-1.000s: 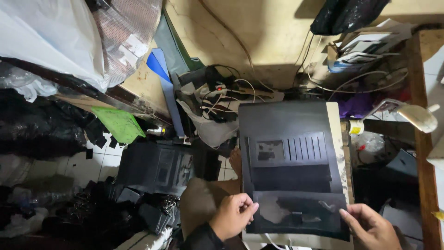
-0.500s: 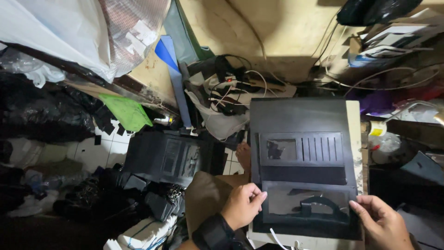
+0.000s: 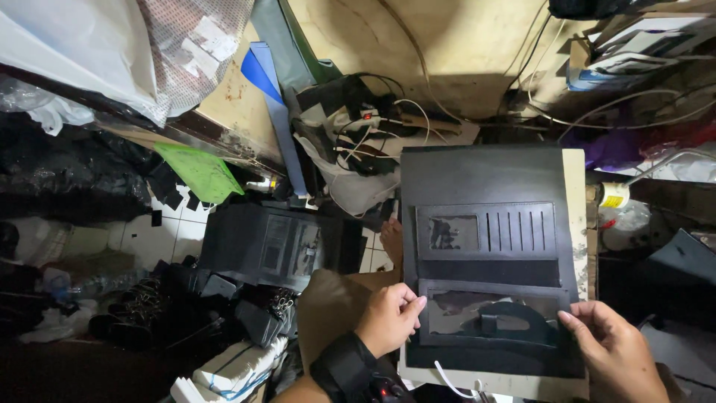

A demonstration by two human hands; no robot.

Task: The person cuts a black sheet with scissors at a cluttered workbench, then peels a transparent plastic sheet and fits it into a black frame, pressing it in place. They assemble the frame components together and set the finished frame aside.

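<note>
A large black leather sheet point(image 3: 477, 179) lies on a pale board point(image 3: 576, 209) in front of me. On it rest two black wallet panels: an upper one point(image 3: 486, 233) with a window and several card slots, and a lower one point(image 3: 492, 312) with a glossy clear window. My left hand point(image 3: 388, 319) pinches the lower panel's left edge, a black band on its wrist. At the panel's right edge, the fingertips of my right hand point(image 3: 615, 351) touch it.
A stack of black cut pieces point(image 3: 272, 242) sits on the tiled floor to the left, with a green sheet point(image 3: 200, 172) and a blue strip point(image 3: 272, 112) behind. Tangled cables and a power strip point(image 3: 373, 119) lie beyond the board. A small bottle point(image 3: 613, 195) stands to the right.
The view has shifted so the board sits lower right. Both hands have stayed at the lower panel's edges, the left closing slightly on its left edge.
</note>
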